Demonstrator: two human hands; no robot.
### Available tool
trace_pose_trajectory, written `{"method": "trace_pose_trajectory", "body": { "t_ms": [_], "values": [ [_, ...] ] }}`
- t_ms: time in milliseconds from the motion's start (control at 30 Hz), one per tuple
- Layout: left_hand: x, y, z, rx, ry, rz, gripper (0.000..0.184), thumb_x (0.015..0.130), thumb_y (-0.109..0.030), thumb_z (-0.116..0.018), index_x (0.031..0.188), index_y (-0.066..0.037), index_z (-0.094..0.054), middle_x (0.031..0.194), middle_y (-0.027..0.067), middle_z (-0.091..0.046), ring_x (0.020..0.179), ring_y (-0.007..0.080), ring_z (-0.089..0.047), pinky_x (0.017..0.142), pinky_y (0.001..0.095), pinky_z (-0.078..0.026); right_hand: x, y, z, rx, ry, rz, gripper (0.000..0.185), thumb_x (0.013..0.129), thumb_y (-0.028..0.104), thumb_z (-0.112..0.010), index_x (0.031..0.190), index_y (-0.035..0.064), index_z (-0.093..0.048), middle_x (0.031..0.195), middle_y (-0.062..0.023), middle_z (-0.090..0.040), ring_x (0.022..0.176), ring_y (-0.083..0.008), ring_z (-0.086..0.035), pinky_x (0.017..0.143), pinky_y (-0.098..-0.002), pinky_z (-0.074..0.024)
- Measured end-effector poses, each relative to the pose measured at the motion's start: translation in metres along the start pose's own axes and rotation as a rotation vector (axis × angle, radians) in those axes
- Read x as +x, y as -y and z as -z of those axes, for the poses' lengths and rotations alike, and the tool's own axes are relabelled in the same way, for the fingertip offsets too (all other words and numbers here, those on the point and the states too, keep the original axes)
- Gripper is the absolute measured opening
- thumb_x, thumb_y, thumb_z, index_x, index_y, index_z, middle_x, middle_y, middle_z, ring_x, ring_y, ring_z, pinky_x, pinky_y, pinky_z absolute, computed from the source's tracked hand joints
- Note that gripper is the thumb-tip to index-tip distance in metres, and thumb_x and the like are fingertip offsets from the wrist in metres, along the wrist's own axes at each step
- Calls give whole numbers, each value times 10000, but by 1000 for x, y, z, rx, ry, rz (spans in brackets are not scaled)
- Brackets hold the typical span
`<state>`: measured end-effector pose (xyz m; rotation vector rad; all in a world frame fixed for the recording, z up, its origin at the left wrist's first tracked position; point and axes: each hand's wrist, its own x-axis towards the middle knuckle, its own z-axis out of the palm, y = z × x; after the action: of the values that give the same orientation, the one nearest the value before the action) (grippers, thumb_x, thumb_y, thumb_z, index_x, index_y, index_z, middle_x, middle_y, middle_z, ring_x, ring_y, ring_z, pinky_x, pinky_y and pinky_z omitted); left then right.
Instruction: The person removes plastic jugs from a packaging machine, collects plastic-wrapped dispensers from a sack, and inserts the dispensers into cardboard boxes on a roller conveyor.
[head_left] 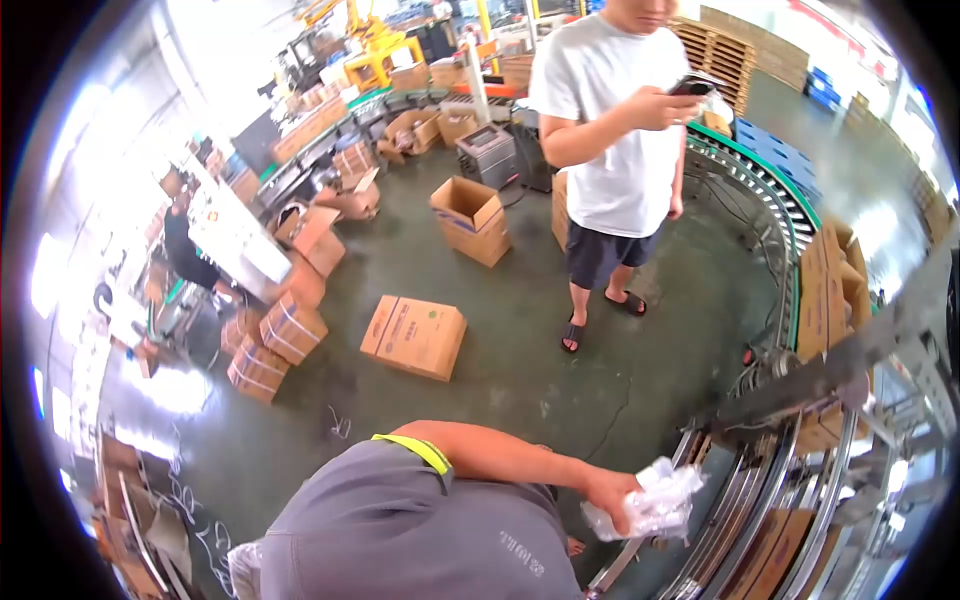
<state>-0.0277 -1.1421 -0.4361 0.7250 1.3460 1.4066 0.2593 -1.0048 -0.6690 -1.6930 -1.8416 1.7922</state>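
My left arm reaches across to the right from a grey sleeve with a yellow-green edge. My left hand (612,497) is closed on a crumpled, translucent plastic bundle (660,500), held beside the metal rails (715,530) at the lower right. What is inside the plastic cannot be made out. My right hand does not show. A closed cardboard box (415,335) lies on the floor ahead of me, and an open, upright box (470,220) stands farther back.
A person in a white T-shirt (610,130) stands ahead, holding a phone (692,87). A curved roller conveyor (765,185) runs behind them and down the right. Strapped boxes (292,328) are stacked at the left. Loose white straps (215,545) lie on the lower-left floor.
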Motion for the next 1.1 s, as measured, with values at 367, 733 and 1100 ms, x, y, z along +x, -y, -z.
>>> {"method": "trace_pose_trajectory", "body": {
  "t_ms": [367,733,1100],
  "values": [
    [-84,-46,67,-778,171,26,572,750,-62,-820,1278,-35,-601,1206,66,-668,1134,186,-613,1020,364,-461,-135,261,-117,827,665,-19,680,1020,510,-343,1525,58,-304,1461,-180,-456,1321,-353,-481,1068,-505,-444],
    [-49,-34,108,-373,211,257,627,676,-159,-834,1232,16,-603,1220,125,-641,1073,242,-636,951,379,-506,-120,237,-85,534,-122,22,372,991,372,-587,1106,19,-613,916,-74,-681,699,-153,-646,662,-328,-539],
    [-6,-27,106,0,4,331,374,788,-117,-786,1114,20,-662,1004,78,-701,905,171,-670,833,348,-536,-325,-200,-108,353,-939,-832,462,880,421,-694,1012,-22,-688,899,-146,-696,797,-253,-671,707,-435,-540]
  ]
}}
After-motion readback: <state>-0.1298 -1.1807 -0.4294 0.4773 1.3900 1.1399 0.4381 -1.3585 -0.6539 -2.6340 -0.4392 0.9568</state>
